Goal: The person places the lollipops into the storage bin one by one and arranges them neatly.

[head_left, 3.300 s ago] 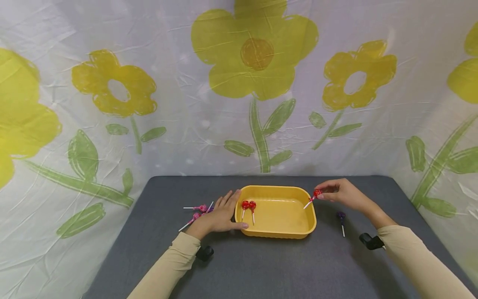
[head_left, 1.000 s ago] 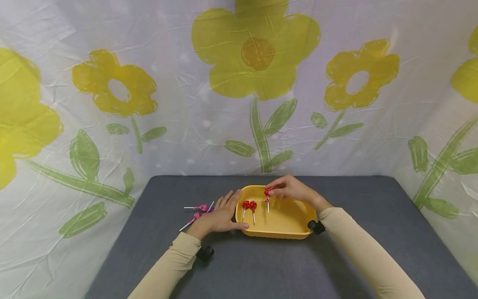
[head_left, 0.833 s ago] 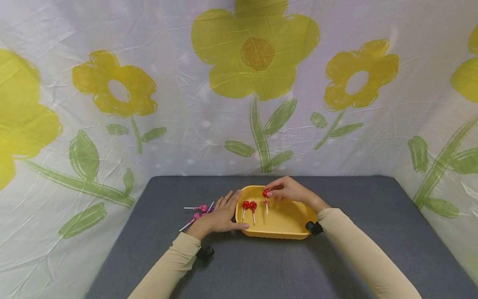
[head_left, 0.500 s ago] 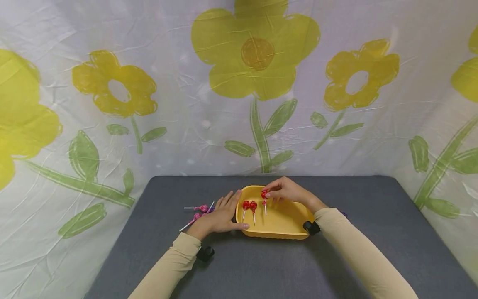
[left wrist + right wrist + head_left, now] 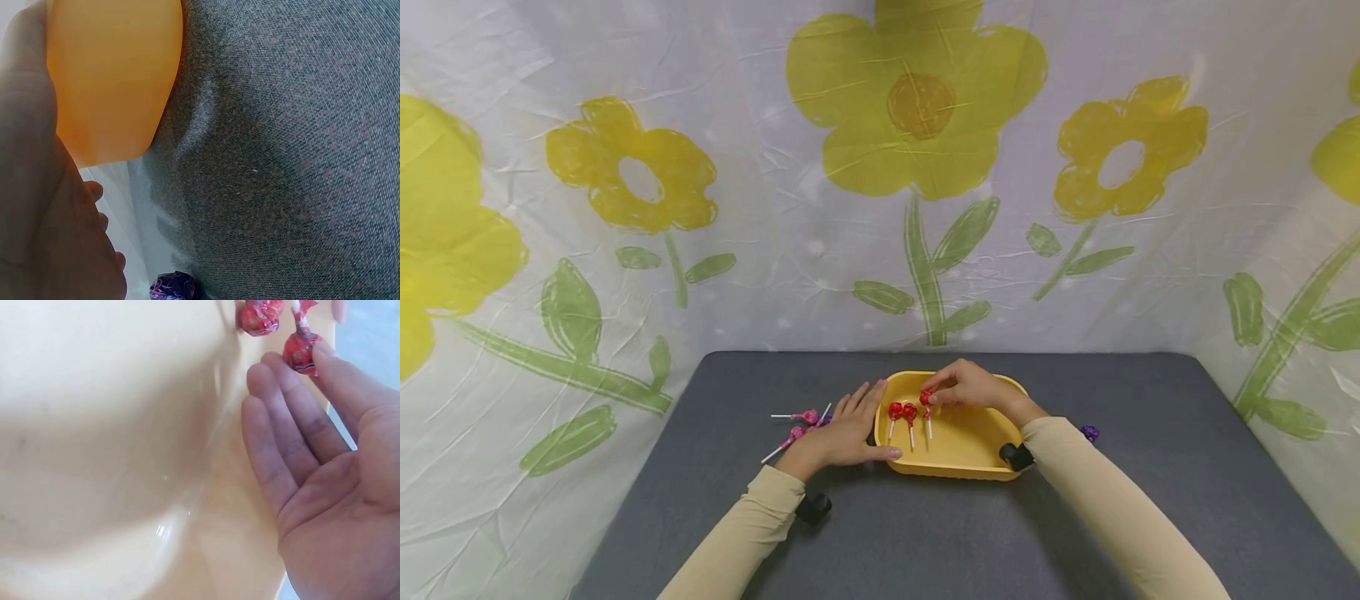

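My right hand [image 5: 973, 387] reaches over the far side of a yellow plastic tray [image 5: 955, 472]. Its thumb and fingers pinch the wrapped head of a red lollipop [image 5: 926, 397], whose white stick points toward me. Just left of it, two red lollipops [image 5: 910, 412] lie side by side in the tray. In the right wrist view the pinched lollipop [image 5: 303, 353] shows at the fingertips, the other fingers extended. My left hand [image 5: 846, 435] rests against the tray's left end, fingers stretched along the rim and thumb at the near corner. The left wrist view shows the tray's outer wall [image 5: 115, 81] beside that hand.
Pink lollipops [image 5: 808, 416] and a purple one [image 5: 827, 419] lie left of the left hand, partly hidden by it. Another purple lollipop [image 5: 1089, 433] lies right of the tray, mostly behind the right sleeve. A flowered curtain [image 5: 760, 292] hangs behind the grey table [image 5: 887, 542].
My right hand has carried the red lollipop from beyond the tray's right end leftward over it, then lower, close to the other two. The left hand has kept its place.
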`<state>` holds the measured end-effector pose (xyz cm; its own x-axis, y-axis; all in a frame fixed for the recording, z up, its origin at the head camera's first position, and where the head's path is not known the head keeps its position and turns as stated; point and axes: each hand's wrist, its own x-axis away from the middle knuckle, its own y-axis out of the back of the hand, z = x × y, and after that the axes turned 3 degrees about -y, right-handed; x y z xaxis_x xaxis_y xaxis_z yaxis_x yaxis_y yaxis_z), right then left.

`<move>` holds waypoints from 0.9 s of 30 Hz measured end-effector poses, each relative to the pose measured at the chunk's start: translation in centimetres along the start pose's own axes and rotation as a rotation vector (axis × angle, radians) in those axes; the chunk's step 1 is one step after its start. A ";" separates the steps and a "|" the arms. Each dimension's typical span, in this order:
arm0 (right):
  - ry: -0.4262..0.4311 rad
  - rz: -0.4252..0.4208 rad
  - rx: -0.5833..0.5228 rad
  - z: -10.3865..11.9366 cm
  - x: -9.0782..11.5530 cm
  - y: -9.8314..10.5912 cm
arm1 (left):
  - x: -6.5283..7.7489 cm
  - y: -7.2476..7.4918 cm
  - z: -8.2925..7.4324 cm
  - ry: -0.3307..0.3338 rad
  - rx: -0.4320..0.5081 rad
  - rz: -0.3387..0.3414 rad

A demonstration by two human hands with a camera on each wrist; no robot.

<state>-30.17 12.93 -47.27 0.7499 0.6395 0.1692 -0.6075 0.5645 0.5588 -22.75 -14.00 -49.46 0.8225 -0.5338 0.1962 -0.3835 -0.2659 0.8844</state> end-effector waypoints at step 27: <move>-0.043 0.018 0.099 0.1 -0.6 -0.9 | -0.2 -0.3 0.4 -0.010 -0.003 -0.015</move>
<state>-30.03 12.01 -47.81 0.7513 0.6245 0.2136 -0.5934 0.4976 0.6326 -22.92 -14.09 -49.94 0.8239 -0.5378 0.1789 -0.3699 -0.2712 0.8886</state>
